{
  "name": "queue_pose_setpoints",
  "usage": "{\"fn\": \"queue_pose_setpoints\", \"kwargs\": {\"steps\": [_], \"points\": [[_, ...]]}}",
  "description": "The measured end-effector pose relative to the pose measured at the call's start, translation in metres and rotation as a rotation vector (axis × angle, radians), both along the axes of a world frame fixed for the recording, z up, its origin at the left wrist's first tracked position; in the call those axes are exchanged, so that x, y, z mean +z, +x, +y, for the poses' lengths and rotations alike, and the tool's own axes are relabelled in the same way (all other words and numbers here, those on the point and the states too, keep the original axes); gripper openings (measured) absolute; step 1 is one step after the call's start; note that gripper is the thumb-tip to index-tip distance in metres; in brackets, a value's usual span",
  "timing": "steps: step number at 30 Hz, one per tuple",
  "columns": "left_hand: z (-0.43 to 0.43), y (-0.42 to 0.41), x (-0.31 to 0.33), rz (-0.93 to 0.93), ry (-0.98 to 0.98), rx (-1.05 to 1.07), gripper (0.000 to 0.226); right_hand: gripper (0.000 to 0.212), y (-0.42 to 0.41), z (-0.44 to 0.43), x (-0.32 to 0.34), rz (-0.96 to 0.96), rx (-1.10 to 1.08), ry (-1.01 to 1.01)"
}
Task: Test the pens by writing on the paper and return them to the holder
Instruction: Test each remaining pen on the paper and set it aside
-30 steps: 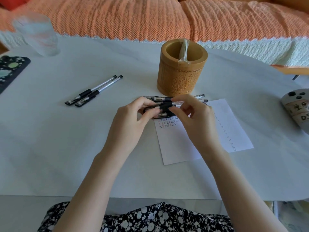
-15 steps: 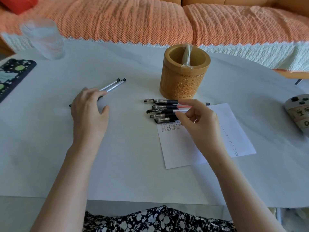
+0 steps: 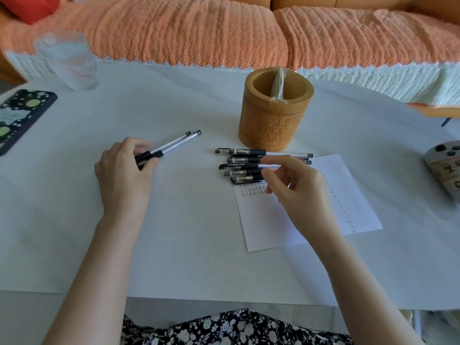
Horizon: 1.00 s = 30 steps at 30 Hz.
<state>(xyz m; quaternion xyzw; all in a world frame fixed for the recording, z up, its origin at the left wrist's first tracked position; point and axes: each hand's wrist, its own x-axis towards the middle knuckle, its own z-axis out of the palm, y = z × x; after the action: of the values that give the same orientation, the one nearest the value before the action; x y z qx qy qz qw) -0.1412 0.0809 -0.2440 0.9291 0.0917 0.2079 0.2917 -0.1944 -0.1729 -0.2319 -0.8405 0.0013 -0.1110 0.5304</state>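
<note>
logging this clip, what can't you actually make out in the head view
- Right ends of the piled pens: the right hand covers them.
- Left hand grip on the two pens: fingers curl over the capped ends; unclear whether they are lifted.
- Holder inside: its wall hides the bottom.
- Writing on the paper: too small.
- Grey object: cut off by the right edge.

orange-covered sofa [image 3: 224, 31], white table [image 3: 174, 220]

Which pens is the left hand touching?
The two pens lying apart on the left; the left hand rests on their black ends. The pile by the holder isn't touched.
</note>
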Motion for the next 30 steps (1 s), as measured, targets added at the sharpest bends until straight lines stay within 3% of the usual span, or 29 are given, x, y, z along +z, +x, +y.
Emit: {"fn": "queue_pose_setpoints", "kwargs": {"steps": [6,15,23,30], "points": [[-0.002,-0.009,0.008,0.081,-0.237,-0.029,0.021,0.013,-0.001,0.001,0.001,0.007,0.004,-0.007],[-0.006,-0.015,0.015,0.132,-0.389,-0.024,0.022,0.014,-0.003,0.003,0.004,0.023,0.003,-0.016],[-0.001,-0.014,0.013,0.234,-0.256,0.025,0.027,0.014,-0.005,0.002,0.008,0.030,-0.005,-0.017],[0.000,-0.014,0.013,0.255,-0.334,0.057,0.027,0.014,-0.005,0.002,0.007,0.042,-0.004,-0.013]]}}
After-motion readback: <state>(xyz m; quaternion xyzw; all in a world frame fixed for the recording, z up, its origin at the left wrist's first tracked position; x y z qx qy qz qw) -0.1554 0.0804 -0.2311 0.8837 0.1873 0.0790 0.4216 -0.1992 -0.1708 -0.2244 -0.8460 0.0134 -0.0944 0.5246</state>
